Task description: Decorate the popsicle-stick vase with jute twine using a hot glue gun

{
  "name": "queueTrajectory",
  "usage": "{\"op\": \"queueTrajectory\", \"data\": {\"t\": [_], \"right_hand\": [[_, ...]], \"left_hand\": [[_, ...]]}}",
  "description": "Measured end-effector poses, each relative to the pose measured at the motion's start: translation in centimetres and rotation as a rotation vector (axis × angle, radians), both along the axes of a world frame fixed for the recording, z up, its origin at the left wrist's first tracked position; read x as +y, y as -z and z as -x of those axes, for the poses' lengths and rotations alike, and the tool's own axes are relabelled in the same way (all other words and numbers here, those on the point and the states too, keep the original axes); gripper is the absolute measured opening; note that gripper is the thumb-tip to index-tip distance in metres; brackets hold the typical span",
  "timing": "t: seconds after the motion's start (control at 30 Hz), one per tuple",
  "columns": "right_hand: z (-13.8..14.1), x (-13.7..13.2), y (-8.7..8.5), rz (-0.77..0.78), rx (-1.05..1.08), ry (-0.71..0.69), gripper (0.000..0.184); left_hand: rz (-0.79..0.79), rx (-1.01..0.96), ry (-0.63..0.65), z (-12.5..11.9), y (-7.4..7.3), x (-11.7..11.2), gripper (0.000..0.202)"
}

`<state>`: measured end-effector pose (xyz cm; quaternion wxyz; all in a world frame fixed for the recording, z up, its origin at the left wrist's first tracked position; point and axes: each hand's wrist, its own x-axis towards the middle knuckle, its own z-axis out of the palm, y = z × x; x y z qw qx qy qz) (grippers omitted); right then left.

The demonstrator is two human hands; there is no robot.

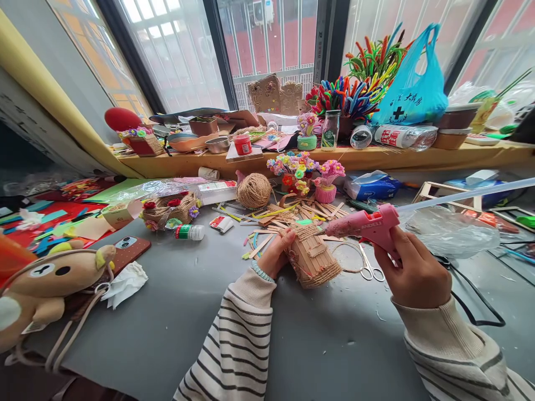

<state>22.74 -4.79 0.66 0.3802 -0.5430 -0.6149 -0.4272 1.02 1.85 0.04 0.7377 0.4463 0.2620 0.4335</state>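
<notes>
My left hand is closed round the side of a small craft container, faced with wooden sticks and wound with twine at its rims. The container is tilted above the grey table. In my right hand is a pink hot glue gun, with a long translucent glue stick sticking out of its back. The gun's nozzle points left, close to the container's upper rim; whether it touches cannot be made out. Just behind the container lie loose wooden sticks, and scissors rest to its right.
A twine ball, flower pots and a tissue pack stand behind. At left are a plush bear bag, a phone and a small bottle. A black cord runs near my right wrist. The windowsill holds craft supplies.
</notes>
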Motion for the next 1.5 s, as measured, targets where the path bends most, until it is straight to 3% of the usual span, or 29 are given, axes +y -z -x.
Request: {"op": "queueTrajectory", "data": {"t": [0.4, 1.5], "right_hand": [[-0.19, 0.11, -0.05, -0.004, -0.021, 0.021, 0.043], [0.16, 0.21, 0.11, 0.000, 0.027, 0.098, 0.032]], "left_hand": [[0.028, -0.006, 0.013, 0.13, 0.09, 0.18, 0.045], [0.004, 0.022, 0.019, 0.37, 0.43, 0.53, 0.049]]}}
